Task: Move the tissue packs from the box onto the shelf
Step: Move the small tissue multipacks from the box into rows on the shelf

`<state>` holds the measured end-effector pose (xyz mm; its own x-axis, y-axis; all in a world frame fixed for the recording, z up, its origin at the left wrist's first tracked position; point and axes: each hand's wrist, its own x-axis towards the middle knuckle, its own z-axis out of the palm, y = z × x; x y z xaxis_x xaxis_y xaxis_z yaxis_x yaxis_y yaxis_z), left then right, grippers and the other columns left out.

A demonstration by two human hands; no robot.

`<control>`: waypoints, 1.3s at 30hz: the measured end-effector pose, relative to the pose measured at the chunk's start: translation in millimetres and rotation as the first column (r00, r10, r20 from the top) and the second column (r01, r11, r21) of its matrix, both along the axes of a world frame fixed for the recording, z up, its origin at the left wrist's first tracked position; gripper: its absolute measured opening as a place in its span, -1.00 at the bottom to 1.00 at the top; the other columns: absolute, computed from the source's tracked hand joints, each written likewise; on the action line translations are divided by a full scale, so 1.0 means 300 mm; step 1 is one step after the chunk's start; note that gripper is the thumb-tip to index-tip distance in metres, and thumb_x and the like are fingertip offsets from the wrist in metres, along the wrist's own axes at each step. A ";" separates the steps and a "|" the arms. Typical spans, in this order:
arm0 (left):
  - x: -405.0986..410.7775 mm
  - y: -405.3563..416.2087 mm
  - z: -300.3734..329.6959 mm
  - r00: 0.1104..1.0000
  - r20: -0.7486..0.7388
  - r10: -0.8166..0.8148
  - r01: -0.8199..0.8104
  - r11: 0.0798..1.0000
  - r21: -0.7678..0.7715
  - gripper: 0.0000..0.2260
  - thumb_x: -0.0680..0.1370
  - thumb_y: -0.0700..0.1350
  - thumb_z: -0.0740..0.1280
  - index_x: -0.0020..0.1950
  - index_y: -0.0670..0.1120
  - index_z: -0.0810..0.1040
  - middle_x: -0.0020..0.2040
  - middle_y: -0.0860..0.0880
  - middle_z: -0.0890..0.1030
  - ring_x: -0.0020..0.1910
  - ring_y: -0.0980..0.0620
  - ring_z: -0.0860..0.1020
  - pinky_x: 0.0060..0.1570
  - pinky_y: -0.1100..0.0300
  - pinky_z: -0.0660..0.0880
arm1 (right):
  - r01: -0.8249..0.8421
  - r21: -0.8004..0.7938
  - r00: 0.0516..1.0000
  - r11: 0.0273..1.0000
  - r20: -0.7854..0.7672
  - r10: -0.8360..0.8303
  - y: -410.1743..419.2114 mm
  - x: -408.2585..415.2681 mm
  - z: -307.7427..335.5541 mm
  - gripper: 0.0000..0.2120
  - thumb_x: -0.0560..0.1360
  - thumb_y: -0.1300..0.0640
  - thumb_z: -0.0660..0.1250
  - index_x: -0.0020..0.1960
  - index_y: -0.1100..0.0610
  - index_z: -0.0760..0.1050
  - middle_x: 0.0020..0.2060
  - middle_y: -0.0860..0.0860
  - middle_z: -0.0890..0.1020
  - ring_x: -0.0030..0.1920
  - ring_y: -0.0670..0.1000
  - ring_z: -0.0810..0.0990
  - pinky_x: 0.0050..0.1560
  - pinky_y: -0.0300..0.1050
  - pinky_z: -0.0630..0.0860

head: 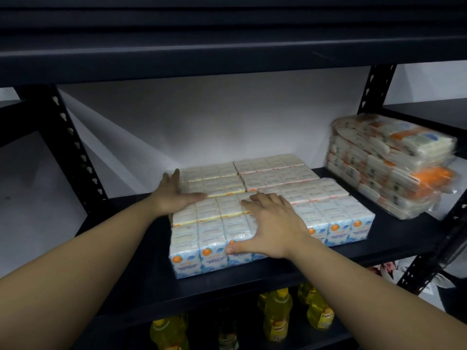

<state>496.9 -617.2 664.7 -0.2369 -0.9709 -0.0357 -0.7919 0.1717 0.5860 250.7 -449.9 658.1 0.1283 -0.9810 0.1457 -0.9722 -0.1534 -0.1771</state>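
While both arms reach up from the bottom of the frame, the hands lie on the tissue packs (265, 195) in the middle of the picture. These packs sit flat on the dark shelf (394, 238), side by side in rows. The left hand (174, 195) is flat with straight fingers and touches the left edge of the packs. It holds nothing. The right hand (273, 223) is spread wide on top of the front pack (202, 238), with its thumb on the front face. It presses and does not grip. At the right of the frame, a pile of packs (389, 165) in clear wrap leans on the same shelf. Low in the frame, yellow bottles (275, 314) stand on the shelf below.
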 end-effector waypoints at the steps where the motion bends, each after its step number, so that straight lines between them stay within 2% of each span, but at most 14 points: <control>1: -0.009 -0.001 0.001 1.000 0.002 -0.009 0.009 1.000 0.002 0.05 0.38 0.36 0.47 0.65 -0.02 -0.02 0.58 -0.09 0.10 0.55 -0.12 0.22 0.44 0.02 0.27 | -0.001 0.005 1.000 1.000 0.001 0.001 0.000 0.000 0.000 0.22 0.14 -0.74 0.13 0.62 -0.08 0.16 0.60 -0.04 0.20 0.58 0.04 0.11 0.60 0.13 -0.01; 3: -0.021 -0.004 0.002 1.000 0.008 -0.020 0.020 1.000 -0.007 0.03 0.34 0.41 0.47 0.61 0.01 0.07 0.52 -0.10 0.17 0.52 -0.13 0.27 0.42 0.01 0.29 | -0.003 0.013 1.000 1.000 0.008 0.003 0.000 -0.002 0.000 0.25 0.11 -0.77 0.08 0.63 -0.08 0.15 0.60 -0.04 0.19 0.58 0.04 0.09 0.61 0.14 -0.03; 8: -0.035 0.007 0.008 1.000 0.019 -0.015 0.015 1.000 -0.016 -0.01 0.43 0.32 0.46 0.64 -0.03 0.00 0.57 -0.12 0.11 0.54 -0.14 0.22 0.45 0.02 0.24 | -0.002 0.003 1.000 1.000 0.002 0.002 -0.004 -0.002 -0.004 0.22 0.15 -0.74 0.14 0.62 -0.08 0.15 0.59 -0.05 0.21 0.57 0.04 0.11 0.60 0.15 -0.02; 13: -0.058 0.019 0.010 0.999 -0.003 -0.034 0.034 0.999 -0.005 0.01 0.41 0.34 0.46 0.65 -0.02 -0.01 0.55 -0.10 0.14 0.52 -0.13 0.25 0.43 0.03 0.26 | -0.007 -0.005 1.000 1.000 -0.002 0.007 -0.008 -0.005 -0.012 0.27 0.10 -0.78 0.05 0.62 -0.06 0.16 0.59 -0.04 0.23 0.57 0.05 0.12 0.60 0.16 -0.01; 16: -0.080 0.037 0.018 0.999 -0.015 -0.047 0.046 0.999 -0.018 -0.06 0.46 0.29 0.45 0.64 -0.03 0.02 0.56 -0.12 0.12 0.53 -0.13 0.25 0.43 0.06 0.25 | -0.011 -0.008 1.000 1.000 0.000 0.011 -0.007 -0.005 -0.010 0.27 0.10 -0.78 0.04 0.63 -0.06 0.16 0.58 -0.04 0.23 0.56 0.05 0.14 0.59 0.16 0.00; 22: -0.080 0.038 0.014 1.000 -0.006 -0.023 0.023 1.000 0.015 0.03 0.45 0.32 0.44 0.67 -0.01 -0.11 0.65 -0.07 -0.08 0.60 -0.10 0.12 0.50 0.06 0.15 | -0.015 0.000 1.000 1.000 0.008 0.015 -0.008 -0.009 -0.009 0.26 0.11 -0.77 0.05 0.62 -0.06 0.15 0.58 -0.04 0.23 0.56 0.05 0.13 0.59 0.18 -0.01; 24: -0.078 0.038 0.009 1.000 -0.002 -0.020 0.020 1.000 0.020 0.05 0.44 0.34 0.43 0.67 -0.01 -0.13 0.66 -0.07 -0.13 0.62 -0.10 0.10 0.52 0.06 0.12 | -0.018 -0.003 1.000 1.000 0.008 0.018 -0.008 -0.008 -0.008 0.23 0.14 -0.75 0.11 0.62 -0.06 0.15 0.58 -0.04 0.23 0.56 0.05 0.13 0.59 0.18 -0.01; 28: -0.077 0.041 0.015 0.999 0.038 -0.033 0.032 0.999 0.022 0.05 0.44 0.37 0.40 0.67 0.01 -0.15 0.66 -0.07 -0.15 0.61 -0.10 0.10 0.52 0.03 0.14 | -0.034 -0.005 0.999 0.999 0.041 0.034 -0.005 -0.011 -0.001 0.22 0.15 -0.72 0.19 0.62 -0.05 0.15 0.57 -0.05 0.24 0.55 0.04 0.14 0.59 0.17 0.01; 30: -0.074 0.047 0.021 0.996 0.085 -0.029 0.028 0.999 0.021 0.07 0.41 0.43 0.37 0.67 0.03 -0.15 0.66 -0.06 -0.17 0.61 -0.11 0.11 0.52 0.02 0.15 | -0.052 -0.009 0.996 0.999 0.079 0.052 -0.002 -0.017 0.004 0.24 0.14 -0.70 0.24 0.62 -0.03 0.15 0.56 -0.06 0.25 0.54 0.03 0.16 0.59 0.14 0.03; 34: -0.086 0.101 0.033 0.975 0.211 -0.071 0.083 0.995 -0.047 0.00 0.44 0.48 0.28 0.67 0.04 -0.09 0.67 -0.07 -0.20 0.65 -0.10 -0.11 0.57 -0.04 0.01 | -0.056 -0.007 0.955 0.998 0.292 0.056 -0.007 -0.041 0.021 0.18 0.15 -0.64 0.34 0.59 -0.04 0.21 0.52 -0.06 0.31 0.51 0.02 0.22 0.54 0.06 0.20; 36: -0.107 0.155 0.041 0.967 0.220 -0.130 0.156 0.982 -0.105 -0.07 0.46 0.48 0.25 0.67 0.03 0.04 0.67 -0.05 -0.12 0.64 -0.05 -0.17 0.58 -0.05 -0.06 | -0.027 -0.009 0.900 1.000 0.436 0.028 -0.016 -0.052 0.026 0.10 0.20 -0.57 0.40 0.57 -0.02 0.28 0.51 -0.04 0.36 0.50 0.01 0.28 0.50 0.08 0.30; 39: -0.149 0.266 0.060 0.958 0.176 -0.227 0.254 0.955 -0.150 -0.19 0.48 0.44 0.27 0.62 0.07 0.22 0.66 0.01 0.04 0.64 0.03 -0.10 0.59 -0.03 -0.07 | 0.015 -0.055 0.808 0.998 0.588 0.020 -0.009 -0.096 0.049 -0.09 0.27 -0.44 0.46 0.49 0.00 0.42 0.42 -0.06 0.50 0.41 -0.04 0.44 0.40 0.07 0.46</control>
